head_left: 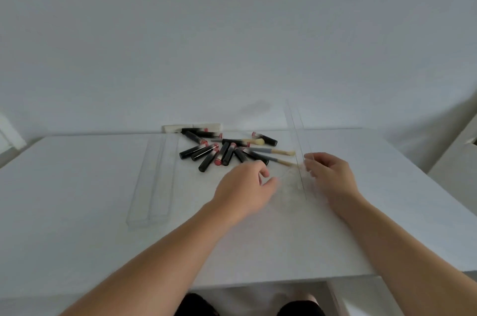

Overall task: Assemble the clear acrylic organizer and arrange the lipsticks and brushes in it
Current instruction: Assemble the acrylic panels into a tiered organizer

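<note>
- Head view: right hand (329, 173) pinched the upright clear acrylic panel (299, 150) at its near edge.
- Left hand (247, 186) hovered beside it, fingers loosely curled; whether it held anything could not be told.
- Lipsticks (222, 153) and brushes (273, 152) lay heaped mid-table (77, 186), behind the hands.
- Clear acrylic tray (152, 186) lay well left.

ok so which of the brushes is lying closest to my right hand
The nearest brush, whose pale bristle end points toward the right hand and almost reaches its fingertips. The other two brushes lie farther back, near the lipsticks.
</note>
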The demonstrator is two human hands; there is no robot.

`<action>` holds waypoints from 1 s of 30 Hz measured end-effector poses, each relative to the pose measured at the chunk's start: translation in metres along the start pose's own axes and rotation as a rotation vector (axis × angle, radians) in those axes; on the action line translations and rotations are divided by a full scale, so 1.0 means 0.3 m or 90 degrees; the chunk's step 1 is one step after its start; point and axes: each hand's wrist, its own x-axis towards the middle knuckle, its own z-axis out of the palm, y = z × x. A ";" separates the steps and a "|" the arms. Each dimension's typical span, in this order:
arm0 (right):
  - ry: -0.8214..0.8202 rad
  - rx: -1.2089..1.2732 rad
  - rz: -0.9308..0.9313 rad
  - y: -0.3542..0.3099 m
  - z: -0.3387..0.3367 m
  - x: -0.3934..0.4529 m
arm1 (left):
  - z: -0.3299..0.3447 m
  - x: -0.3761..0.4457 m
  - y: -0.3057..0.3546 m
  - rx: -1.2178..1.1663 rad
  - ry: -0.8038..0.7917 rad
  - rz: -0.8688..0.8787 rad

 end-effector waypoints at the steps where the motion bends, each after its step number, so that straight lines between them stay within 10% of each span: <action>1: -0.021 0.020 0.007 0.001 -0.013 0.014 | 0.024 0.031 0.027 0.018 -0.015 -0.007; 8: -0.166 0.220 0.056 -0.002 -0.104 0.063 | 0.109 0.152 0.090 0.122 -0.050 -0.007; 30: -0.283 0.295 0.022 -0.027 -0.100 0.070 | -0.142 0.130 -0.073 -0.728 -0.041 -0.186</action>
